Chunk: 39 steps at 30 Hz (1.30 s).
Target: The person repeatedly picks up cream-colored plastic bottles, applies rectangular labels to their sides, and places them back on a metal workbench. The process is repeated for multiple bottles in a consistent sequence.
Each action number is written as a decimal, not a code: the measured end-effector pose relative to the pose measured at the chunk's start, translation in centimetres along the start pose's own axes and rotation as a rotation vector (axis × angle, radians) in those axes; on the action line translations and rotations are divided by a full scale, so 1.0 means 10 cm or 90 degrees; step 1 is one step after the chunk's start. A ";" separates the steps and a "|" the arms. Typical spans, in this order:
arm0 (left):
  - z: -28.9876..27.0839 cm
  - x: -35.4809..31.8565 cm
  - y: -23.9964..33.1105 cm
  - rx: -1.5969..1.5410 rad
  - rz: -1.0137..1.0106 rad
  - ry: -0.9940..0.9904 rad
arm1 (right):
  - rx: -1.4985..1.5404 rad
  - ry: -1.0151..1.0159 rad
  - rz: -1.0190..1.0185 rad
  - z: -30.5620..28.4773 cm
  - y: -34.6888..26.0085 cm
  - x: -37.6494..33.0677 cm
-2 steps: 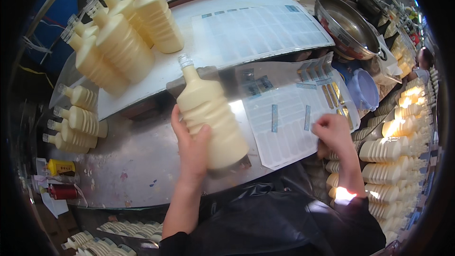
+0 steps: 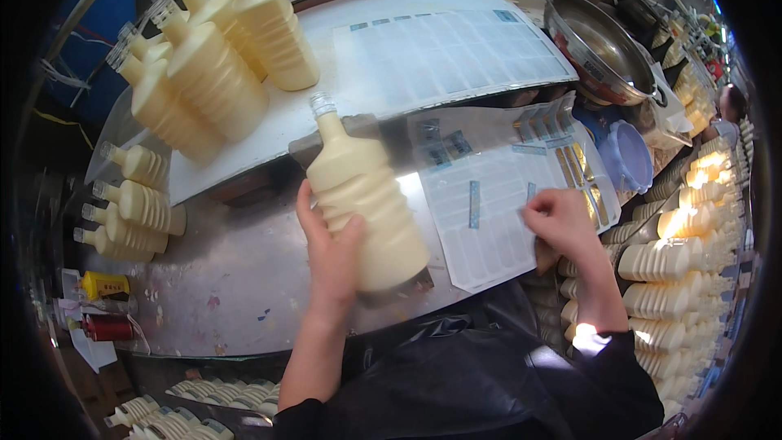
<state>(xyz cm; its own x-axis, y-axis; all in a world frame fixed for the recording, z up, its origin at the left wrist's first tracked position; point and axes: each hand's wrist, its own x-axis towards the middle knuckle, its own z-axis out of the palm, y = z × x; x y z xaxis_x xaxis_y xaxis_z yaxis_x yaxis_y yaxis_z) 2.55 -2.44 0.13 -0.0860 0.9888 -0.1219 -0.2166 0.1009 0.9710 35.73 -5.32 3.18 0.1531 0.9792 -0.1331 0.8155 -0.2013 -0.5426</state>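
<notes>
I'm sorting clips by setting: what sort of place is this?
Probably a small workshop: rows of cream bottles lie stacked on the right, a pale sheet bearing blue strips is on the worktable, and the left hand holds another bottle.

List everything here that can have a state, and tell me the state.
Near bottle: held, neck toward the upper left
Left hand: wrapped around the near bottle
Sheet: spread out
Strips: lying on the sheet
Right hand: curled, contents unclear
Grouped bottles: standing on the white board
Pan: uncovered
Bucket: uncovered
</notes>
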 end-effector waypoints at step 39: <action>0.05 0.40 0.21 0.087 0.119 0.196 | 0.600 -0.159 -0.074 0.92 -1.51 0.78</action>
<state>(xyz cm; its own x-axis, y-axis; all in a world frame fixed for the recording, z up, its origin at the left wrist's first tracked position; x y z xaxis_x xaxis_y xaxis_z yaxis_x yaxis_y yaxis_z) 2.23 1.81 1.79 -0.4041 0.9144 0.0234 -0.0393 -0.0429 0.9983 19.41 5.13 2.69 -0.1106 0.9825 -0.1498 0.0215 -0.1483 -0.9887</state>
